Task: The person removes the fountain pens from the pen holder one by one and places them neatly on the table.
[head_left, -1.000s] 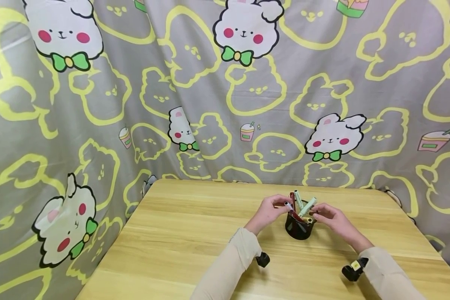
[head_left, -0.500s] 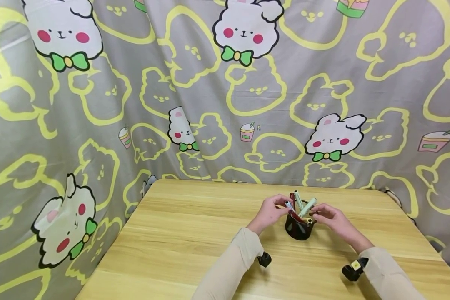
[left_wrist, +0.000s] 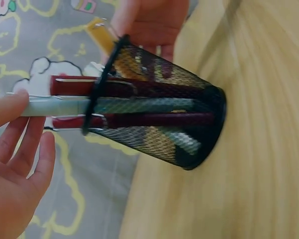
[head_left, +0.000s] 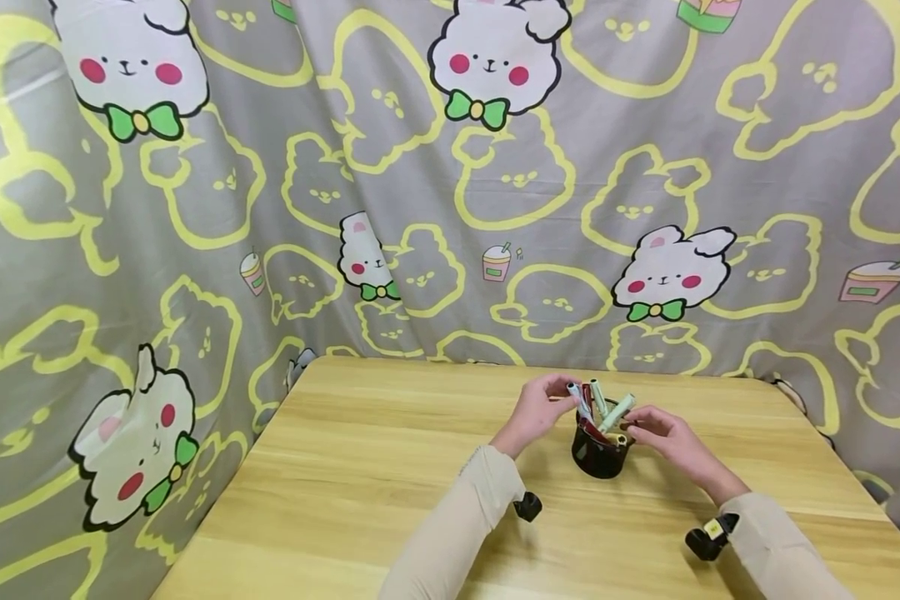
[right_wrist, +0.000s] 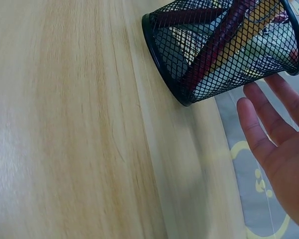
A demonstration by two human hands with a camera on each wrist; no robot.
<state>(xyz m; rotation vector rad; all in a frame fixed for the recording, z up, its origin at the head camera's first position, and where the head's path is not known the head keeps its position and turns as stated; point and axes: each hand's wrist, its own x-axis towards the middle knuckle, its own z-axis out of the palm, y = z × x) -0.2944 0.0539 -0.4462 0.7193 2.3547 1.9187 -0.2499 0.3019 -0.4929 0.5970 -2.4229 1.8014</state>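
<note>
A black mesh pen holder [head_left: 598, 454] stands on the wooden table with several pens in it, among them dark red, pale green and yellow ones. My left hand [head_left: 534, 414] pinches the top of a light-coloured pen [left_wrist: 57, 106] between thumb and finger; the pen's lower part is still inside the mesh. At the holder's right side is my right hand [head_left: 667, 439], its fingers at the rim. In the right wrist view that hand [right_wrist: 293, 149] has its lower fingers stretched beside the mesh, while its thumb side is cut off by the frame.
The wooden table [head_left: 330, 483] extends around the holder. Behind it and along its left side hangs a grey curtain [head_left: 420, 200] with rabbit prints. A black wrist camera [head_left: 527, 506] is on the left wrist, another [head_left: 708, 537] on the right.
My left hand has moved slightly up and back, and the light pen in its fingers stands higher and more upright. The right hand has stayed at the holder's rim.
</note>
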